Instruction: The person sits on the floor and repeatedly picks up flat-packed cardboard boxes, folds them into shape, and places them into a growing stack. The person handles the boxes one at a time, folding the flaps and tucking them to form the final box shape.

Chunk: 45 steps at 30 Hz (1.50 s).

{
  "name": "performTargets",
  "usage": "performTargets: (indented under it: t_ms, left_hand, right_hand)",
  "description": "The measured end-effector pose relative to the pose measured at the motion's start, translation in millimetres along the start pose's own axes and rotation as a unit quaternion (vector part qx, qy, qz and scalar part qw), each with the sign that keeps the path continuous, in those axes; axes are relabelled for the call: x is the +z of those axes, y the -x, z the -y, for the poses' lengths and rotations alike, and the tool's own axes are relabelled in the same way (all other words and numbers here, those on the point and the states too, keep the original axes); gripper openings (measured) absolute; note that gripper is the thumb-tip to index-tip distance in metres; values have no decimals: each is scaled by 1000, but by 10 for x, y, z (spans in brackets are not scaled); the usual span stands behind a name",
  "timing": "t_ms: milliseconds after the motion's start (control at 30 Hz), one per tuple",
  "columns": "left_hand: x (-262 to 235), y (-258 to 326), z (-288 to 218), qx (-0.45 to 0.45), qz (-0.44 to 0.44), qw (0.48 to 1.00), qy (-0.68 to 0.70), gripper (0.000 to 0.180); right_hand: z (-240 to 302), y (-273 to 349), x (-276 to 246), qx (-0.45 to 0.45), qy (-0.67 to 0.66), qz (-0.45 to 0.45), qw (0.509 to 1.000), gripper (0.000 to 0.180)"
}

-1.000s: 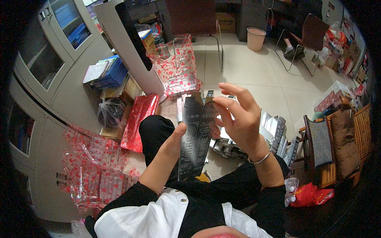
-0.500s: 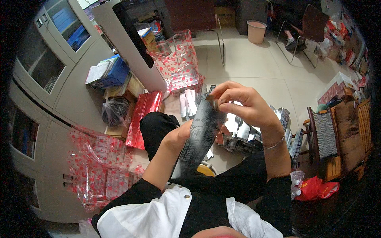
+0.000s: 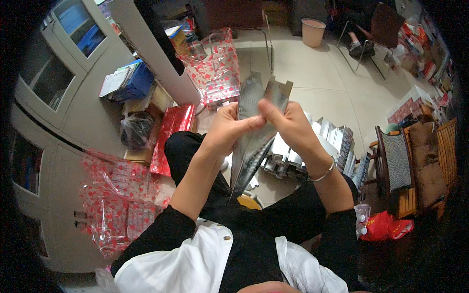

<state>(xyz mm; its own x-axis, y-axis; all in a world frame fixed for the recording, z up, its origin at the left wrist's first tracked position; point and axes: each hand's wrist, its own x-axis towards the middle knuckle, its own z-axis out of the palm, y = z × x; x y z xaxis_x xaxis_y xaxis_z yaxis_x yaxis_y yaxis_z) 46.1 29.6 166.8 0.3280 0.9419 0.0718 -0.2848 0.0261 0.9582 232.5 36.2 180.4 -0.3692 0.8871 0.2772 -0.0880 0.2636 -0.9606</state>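
I held a flat silver carton blank (image 3: pixel 254 132) upright in front of me, above my lap, both hands at its upper half. My left hand (image 3: pixel 229 128) was clenched round its left edge, thumb pressed across the face. My right hand (image 3: pixel 288 124) pinched the right panel just below the notched top flaps, fingers closed on the sheet.

Handling, as judged: the blank looked light and thin, stiff along its scored folds but liable to bow or crease across the panels. Its glossy foil face appeared slippery, so a hold at the edges and fold lines seemed soundest. Whether the panels had begun to open into a sleeve I could not tell from this angle.

Packages noted:
- A stack of silver boxes (image 3: pixel 312 146) lay on the floor just beyond my knees, to the right.
- A long red foil package (image 3: pixel 171 134) lay at left, near my left knee.
- Clear bags printed with red spots (image 3: pixel 117 195) were heaped at near left; another such bag (image 3: pixel 215 63) stood upright at far centre.
- A blue carton with papers (image 3: pixel 129 80) sat at far left by the cabinet (image 3: pixel 53 88).
- A pink bin (image 3: pixel 313 31) stood at the far side.
- A red bag (image 3: pixel 386 227) lay at near right.
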Motion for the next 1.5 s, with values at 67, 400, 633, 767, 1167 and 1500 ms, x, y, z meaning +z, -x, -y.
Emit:
performTargets:
  t_ms: [67, 400, 633, 767, 1167, 1500]
  left_hand:
    - [81, -40, 31, -27, 23, 999, 3, 37]
    - [-52, 355, 439, -200, 50, 963, -172, 43]
    - [217, 101, 514, 333, -144, 664, -654, 105]
    - [234, -6, 435, 271, -148, 776, -550, 83]
    - [72, 323, 412, -117, 325, 931, 119, 72]
    - [3, 180, 10, 486, -20, 844, -226, 63]
  right_hand:
    - [-17, -15, -43, -25, 48, -53, 997, 45]
    - [-219, -236, -646, -76, -31, -211, 974, 46]
    - [-25, -139, -318, -61, 14, -366, 929, 47]
    - [9, -1, -160, -72, 0, -188, 980, 52]
    - [143, 96, -52, -10, -270, 127, 954, 96]
    - [13, 157, 178, -57, 38, 96, 993, 61]
